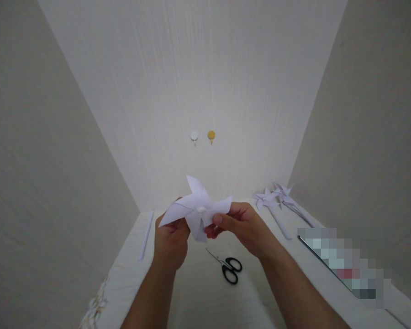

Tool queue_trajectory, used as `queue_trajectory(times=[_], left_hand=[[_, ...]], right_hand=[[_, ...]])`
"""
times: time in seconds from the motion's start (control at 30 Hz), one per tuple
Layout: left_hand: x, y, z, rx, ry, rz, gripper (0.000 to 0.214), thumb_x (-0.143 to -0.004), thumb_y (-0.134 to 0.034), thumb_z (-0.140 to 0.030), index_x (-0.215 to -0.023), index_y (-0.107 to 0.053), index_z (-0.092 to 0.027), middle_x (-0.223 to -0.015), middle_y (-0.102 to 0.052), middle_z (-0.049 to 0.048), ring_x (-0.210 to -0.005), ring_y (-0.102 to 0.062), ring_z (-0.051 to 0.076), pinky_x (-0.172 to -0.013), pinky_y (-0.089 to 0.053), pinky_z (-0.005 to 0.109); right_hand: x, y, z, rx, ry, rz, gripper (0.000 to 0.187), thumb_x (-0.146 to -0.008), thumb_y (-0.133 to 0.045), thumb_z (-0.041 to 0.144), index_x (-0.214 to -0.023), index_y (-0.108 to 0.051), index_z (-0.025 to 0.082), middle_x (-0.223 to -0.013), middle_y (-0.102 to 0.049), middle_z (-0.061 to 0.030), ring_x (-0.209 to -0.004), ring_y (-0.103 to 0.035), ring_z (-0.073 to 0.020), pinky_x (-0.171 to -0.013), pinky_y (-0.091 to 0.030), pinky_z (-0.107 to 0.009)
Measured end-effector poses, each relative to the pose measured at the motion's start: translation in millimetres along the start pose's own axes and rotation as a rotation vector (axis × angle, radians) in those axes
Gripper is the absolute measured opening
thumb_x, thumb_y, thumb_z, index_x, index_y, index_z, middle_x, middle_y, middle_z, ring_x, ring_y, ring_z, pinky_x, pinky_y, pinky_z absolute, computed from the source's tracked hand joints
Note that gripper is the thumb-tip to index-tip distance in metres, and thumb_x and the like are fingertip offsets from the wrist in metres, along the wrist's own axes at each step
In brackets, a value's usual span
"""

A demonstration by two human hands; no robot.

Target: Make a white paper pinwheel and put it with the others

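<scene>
A white paper pinwheel (197, 204) is raised in front of me, its folded blades facing the camera and a small white knob at its centre. My right hand (238, 222) pinches one blade between thumb and fingers on the right side. Behind the left blades is my left hand (172, 240), closed on the pinwheel from the back; its fingertips are mostly hidden. Below the pinwheel, black-handled scissors (230, 269) lie on the white table (205, 306), their blades pointing up and to the left.
A rolled white paper stick (145, 236) lies at the left. Finished pinwheels (265, 198) on paper sticks rest at the back right. A blurred-out flat object (342, 269) is at the right. White strands (96, 304) sit at the left edge. Two hooks (211, 135) are on the wall.
</scene>
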State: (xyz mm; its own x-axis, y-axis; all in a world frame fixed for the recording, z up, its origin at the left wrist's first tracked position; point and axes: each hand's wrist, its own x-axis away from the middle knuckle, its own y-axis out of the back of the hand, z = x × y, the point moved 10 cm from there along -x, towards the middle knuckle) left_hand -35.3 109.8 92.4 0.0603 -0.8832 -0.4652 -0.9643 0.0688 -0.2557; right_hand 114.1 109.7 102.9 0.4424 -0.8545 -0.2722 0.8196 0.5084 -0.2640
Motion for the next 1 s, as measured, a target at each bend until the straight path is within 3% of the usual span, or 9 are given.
queue_trajectory(times=[0.13,0.37,0.53,0.83,1.0], left_hand=[[1,-14.1,7,0.011,0.112,0.129,0.024,-0.082,-0.088,-0.029,-0.104,-0.085,-0.02,-0.085,-0.08,0.0074,-0.083,-0.076,0.026,-0.072,-0.063,0.034],[7,-41.6,-3,-0.012,0.168,0.346,0.021,-0.082,-0.089,-0.03,-0.099,-0.085,-0.018,-0.084,-0.08,0.0079,-0.086,-0.077,0.026,-0.078,-0.062,0.034],[8,-40.0,2,0.006,0.192,0.363,0.023,-0.083,-0.088,-0.028,-0.102,-0.084,-0.017,-0.087,-0.08,0.0086,-0.092,-0.077,0.027,-0.082,-0.062,0.035],[8,-37.6,5,-0.045,0.213,0.369,0.021,-0.081,-0.087,-0.028,-0.1,-0.085,-0.019,-0.082,-0.08,0.01,-0.086,-0.077,0.03,-0.071,-0.064,0.037],[7,-33.0,9,-0.068,0.225,0.321,0.022,-0.08,-0.088,-0.029,-0.099,-0.085,-0.019,-0.078,-0.079,0.0089,-0.082,-0.077,0.029,-0.068,-0.064,0.036]], right_hand=[[1,14,3,-0.014,-0.041,-0.038,0.049,-0.066,-0.096,0.059,-0.091,-0.084,0.018,-0.083,-0.081,-0.0057,-0.072,-0.071,-0.0162,-0.064,-0.056,-0.027],[4,19,3,-0.031,-0.092,-0.067,0.037,-0.069,-0.097,0.047,-0.07,-0.076,0.016,-0.063,-0.069,0.002,-0.053,-0.055,-0.0076,-0.053,-0.039,-0.02],[4,22,3,0.049,-0.102,-0.06,0.041,-0.07,-0.095,0.05,-0.067,-0.072,0.016,-0.062,-0.067,0.0016,-0.053,-0.054,-0.0083,-0.05,-0.036,-0.021],[6,26,9,0.142,-0.066,-0.073,0.042,-0.081,-0.084,0.059,-0.073,-0.079,0.018,-0.073,-0.074,-0.0034,-0.066,-0.064,-0.0136,-0.062,-0.05,-0.026],[4,24,12,0.154,-0.017,-0.071,0.043,-0.083,-0.083,0.059,-0.072,-0.078,0.017,-0.071,-0.072,-0.0019,-0.068,-0.064,-0.0129,-0.067,-0.053,-0.026]])
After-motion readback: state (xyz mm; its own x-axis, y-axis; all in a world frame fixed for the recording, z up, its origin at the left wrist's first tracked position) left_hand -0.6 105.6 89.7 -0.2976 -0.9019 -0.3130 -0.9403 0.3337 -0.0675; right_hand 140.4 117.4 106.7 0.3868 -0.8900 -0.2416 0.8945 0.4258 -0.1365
